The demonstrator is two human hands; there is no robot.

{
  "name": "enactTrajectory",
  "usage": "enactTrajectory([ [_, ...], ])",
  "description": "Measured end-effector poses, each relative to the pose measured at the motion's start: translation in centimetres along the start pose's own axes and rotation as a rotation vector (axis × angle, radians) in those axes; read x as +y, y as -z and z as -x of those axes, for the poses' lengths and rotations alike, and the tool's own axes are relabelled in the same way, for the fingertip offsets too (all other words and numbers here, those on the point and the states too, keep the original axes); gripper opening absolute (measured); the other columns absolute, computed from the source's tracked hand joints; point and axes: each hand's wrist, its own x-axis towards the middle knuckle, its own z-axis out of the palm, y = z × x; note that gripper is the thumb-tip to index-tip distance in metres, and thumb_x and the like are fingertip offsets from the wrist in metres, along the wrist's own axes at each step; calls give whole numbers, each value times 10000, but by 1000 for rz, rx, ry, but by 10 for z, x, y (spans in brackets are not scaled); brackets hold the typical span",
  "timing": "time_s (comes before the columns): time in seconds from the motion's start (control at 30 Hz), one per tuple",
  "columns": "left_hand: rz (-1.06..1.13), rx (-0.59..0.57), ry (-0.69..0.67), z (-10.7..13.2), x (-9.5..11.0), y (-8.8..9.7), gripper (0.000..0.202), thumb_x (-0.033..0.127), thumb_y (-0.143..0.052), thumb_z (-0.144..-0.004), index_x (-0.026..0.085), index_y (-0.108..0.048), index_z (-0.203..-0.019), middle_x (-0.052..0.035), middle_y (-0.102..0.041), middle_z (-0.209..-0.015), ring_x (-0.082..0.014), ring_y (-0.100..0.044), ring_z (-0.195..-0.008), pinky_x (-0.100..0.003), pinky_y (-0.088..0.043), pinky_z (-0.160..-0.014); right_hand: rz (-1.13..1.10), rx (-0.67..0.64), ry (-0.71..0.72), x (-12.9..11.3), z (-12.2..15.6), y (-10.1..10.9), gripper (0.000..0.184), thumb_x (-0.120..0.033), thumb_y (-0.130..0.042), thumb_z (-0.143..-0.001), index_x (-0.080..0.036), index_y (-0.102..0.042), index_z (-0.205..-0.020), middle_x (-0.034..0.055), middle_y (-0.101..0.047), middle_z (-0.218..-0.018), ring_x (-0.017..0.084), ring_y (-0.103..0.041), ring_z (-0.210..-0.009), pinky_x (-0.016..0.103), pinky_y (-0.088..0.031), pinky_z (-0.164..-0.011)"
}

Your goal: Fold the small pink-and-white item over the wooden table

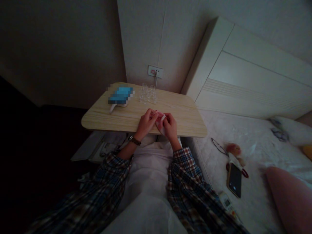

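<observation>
My left hand (pixel 146 123) and my right hand (pixel 170 126) meet at the front edge of a pale wooden table (pixel 180 107). Pinched between the fingers of both is a small, thin pink-and-white piece (pixel 159 119), soft or sheet-like, its exact kind too blurred to tell. A narrow white part of it stands up near my right thumb, and its lower end hangs toward the table edge. Beyond my hands, several small clear glasses (pixel 148 94) stand close together. Left of them a device with a blue screen (pixel 121 95), partly pixelated, rests on a white stand.
A wall socket (pixel 155 71) with a plugged-in cable is behind the table. To the right, a plastic-covered mattress (pixel 209 130) holds a phone (pixel 234 179), glasses (pixel 219 146), a remote control (pixel 227 201) and a pink cushion (pixel 290 195). Papers (pixel 89 146) lie below the table's left side.
</observation>
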Motion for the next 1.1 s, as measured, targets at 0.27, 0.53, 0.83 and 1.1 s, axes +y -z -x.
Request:
enactTrajectory([
  [0.27, -3, 7, -8, 0, 0, 0, 288, 465, -418, -845, 191, -502, -872, 1, -640, -909, -90, -583, -776, -179, -441, -686, -10, 3, -9, 3, 0, -1, 195, -213, -414, -775, -189, -561, -901, -11, -552, -712, 128, -497, -656, 239, -376, -631],
  [0.53, -1, 6, 2, 1, 3, 0, 295, 469, -407, -848, 193, -504, -885, -1, -643, -894, -97, -589, -788, -184, -448, -699, 1, -4, -21, 0, 0, 0, 207, -215, -406, -780, -181, -562, -911, -4, -561, -732, 128, -499, -668, 241, -380, -645],
  [0.83, 1, -4, 9, 0, 3, 0, 294, 469, -408, -847, 196, -504, -895, -2, -643, -884, -94, -589, -783, -175, -449, -682, 2, -2, -21, 1, 0, 0, 203, -215, -407, -782, -187, -559, -913, -12, -551, -714, 124, -497, -658, 236, -374, -633],
  [1.1, 1, 3, 7, 1, 2, 0, 285, 465, -406, -850, 199, -500, -891, 1, -644, -909, -95, -592, -801, -177, -447, -698, 3, -3, -16, 1, 0, -1, 210, -215, -399, -772, -184, -556, -908, -6, -549, -726, 128, -498, -672, 239, -380, -647],
])
